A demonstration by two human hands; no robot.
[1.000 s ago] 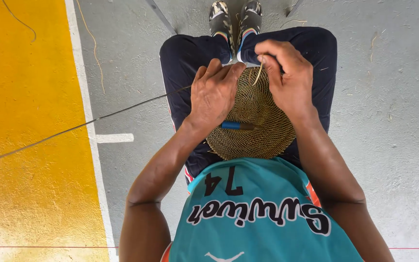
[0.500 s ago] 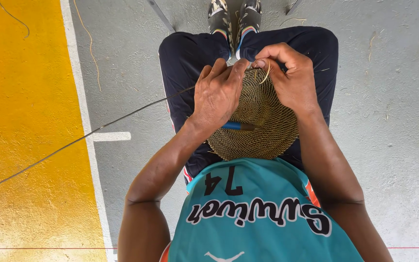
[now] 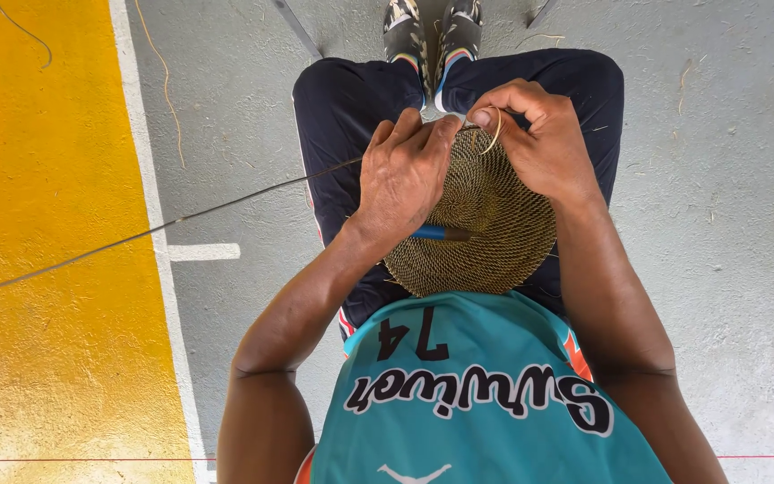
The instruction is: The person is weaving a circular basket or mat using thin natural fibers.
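While the woven disc rests on the lap, the left hand clamps its far rim to steady it. The right hand pinches a pale fibre strand at that rim. A blue-handled tool lies under the left wrist.

Since a second ago the long dark strand trailing left over the floor has swung and now runs nearly straight, while the pale fibre loop at the right hand has curled tighter against the woven disc.
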